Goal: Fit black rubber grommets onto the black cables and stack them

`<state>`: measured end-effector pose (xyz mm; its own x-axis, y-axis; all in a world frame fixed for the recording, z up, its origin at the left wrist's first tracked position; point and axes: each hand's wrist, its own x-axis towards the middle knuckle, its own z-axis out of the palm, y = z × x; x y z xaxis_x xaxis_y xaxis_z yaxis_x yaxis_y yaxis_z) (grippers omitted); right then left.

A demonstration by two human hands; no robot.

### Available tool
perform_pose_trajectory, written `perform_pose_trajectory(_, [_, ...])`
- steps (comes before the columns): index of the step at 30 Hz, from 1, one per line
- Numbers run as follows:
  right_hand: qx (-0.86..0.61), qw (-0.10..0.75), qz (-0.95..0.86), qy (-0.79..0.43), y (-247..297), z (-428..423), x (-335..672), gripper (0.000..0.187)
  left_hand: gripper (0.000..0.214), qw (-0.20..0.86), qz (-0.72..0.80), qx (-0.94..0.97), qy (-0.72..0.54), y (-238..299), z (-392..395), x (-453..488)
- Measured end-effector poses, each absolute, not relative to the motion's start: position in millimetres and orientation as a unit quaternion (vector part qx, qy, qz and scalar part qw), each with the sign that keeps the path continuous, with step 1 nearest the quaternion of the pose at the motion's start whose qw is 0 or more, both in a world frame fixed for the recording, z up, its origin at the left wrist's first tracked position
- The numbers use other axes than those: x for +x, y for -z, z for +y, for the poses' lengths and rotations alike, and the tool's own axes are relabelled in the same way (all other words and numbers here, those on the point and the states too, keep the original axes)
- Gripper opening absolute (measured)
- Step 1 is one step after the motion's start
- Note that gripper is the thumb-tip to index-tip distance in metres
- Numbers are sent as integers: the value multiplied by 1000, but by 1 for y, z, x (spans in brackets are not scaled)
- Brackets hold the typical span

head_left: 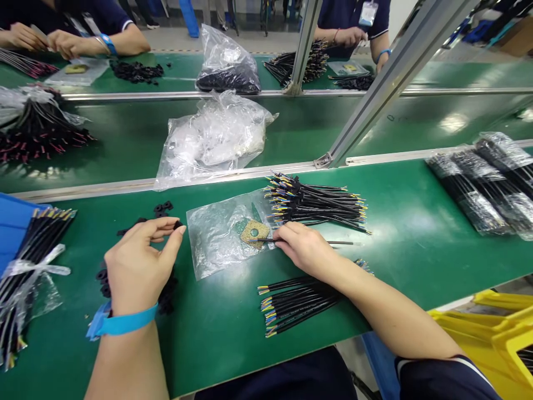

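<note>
The left hand (pixel 135 266) is narrowed to a fingertip pinch on a small black rubber grommet (pixel 178 224). The right hand (pixel 306 248) pinches a thin black cable (pixel 343 242), its end lying over a square cork pad (pixel 255 233) on a clear plastic bag (pixel 220 239), near the middle of the green desk (pixel 233 344).

The slick bag could slide under light pressure, sending the cable end off the pad. A loose pinch could drop the grommet among the loose grommets (pixel 166 294) by the left wrist (it would be hard to pick out there). A fanned cable bundle (pixel 316 203) crowds the bag's right edge and could snag the right hand, whose forearm passes over a second cable bunch (pixel 291 300).

A blue bin (pixel 14 228) sits at the desk's left edge, and bagged cable bundles (pixel 470 191) lie toward its right end.
</note>
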<state>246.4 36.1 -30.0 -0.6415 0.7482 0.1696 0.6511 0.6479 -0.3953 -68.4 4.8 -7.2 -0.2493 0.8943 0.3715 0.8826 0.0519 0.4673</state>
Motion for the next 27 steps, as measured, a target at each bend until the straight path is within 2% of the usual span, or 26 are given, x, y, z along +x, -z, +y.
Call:
perform_pose_trajectory(5, [-404, 88, -906, -84, 39, 32, 242, 18, 22, 5, 710, 626, -321, 8, 4, -67])
perform_pose_trajectory(8, [-409, 62, -908, -62, 34, 30, 241, 18, 23, 25, 711, 625, -322, 6, 3, -63])
perform_pose_trajectory(10, [-411, 36, -909, -53, 29, 30, 241, 16, 23, 73, 721, 608, -326, 4, 3, -60])
perform_pose_trajectory(15, [-412, 2, -910, -40, 26, 31, 245, 15, 32, 272, 709, 545, -355, 5, 3, -54])
perform_pose_trajectory(18, [-405, 58, -912, -39, 27, 31, 248, 20, 39, 378, 667, 508, -393, 8, 4, -46])
perform_pose_trajectory(21, [-374, 184, -904, -91, 23, 30, 250, 31, 40, 468, 620, 466, -424, 10, 4, -34])
perform_pose_trajectory(24, [-331, 294, -884, -149, 15, 25, 248, 32, 40, 533, 580, 426, -445, 10, 5, -24])
perform_pose_trajectory(27, [-307, 338, -876, -155, 9, 20, 244, 31, 41, 578, 548, 392, -460, 9, 4, -18])
